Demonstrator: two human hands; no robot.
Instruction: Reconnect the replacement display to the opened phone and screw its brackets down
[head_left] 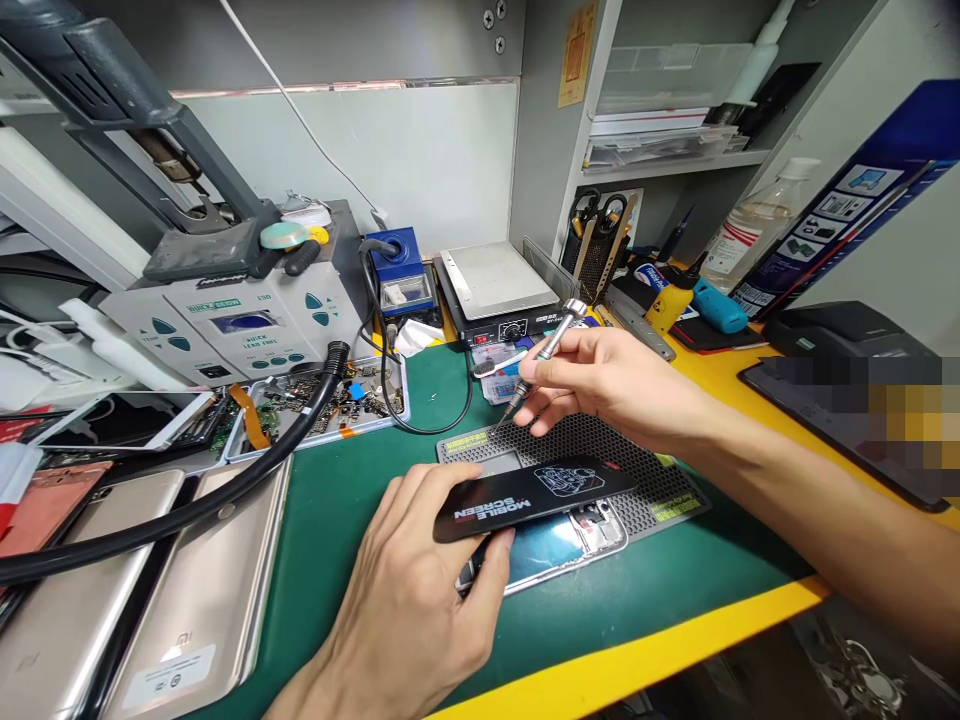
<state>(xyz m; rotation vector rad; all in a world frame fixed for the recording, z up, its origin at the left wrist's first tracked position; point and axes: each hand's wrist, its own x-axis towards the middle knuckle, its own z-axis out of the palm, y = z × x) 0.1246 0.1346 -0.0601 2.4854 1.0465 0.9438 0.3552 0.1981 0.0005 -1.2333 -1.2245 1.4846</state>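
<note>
My left hand [427, 580] is closed on a flat black plate [536, 495] printed with "MOBILE SCREEN", held tilted above an opened phone [547, 552]. The phone shows a blue shiny surface and bare parts at its right end; the plate and my fingers hide some of it. Under both lies a dark perforated mat [637, 450]. Above the mat, my right hand [592, 375] pinches a metal screwdriver [551, 345], its tip pointing down and left, just over the mat's upper left part.
Two gold phones [199, 590] lie at the left below a thick black hose [247, 485]. Behind are a tray of circuit boards [397, 385], a grey soldering station [240, 310] and a heating plate [499, 280]. Bottles and a tool holder stand at the back right.
</note>
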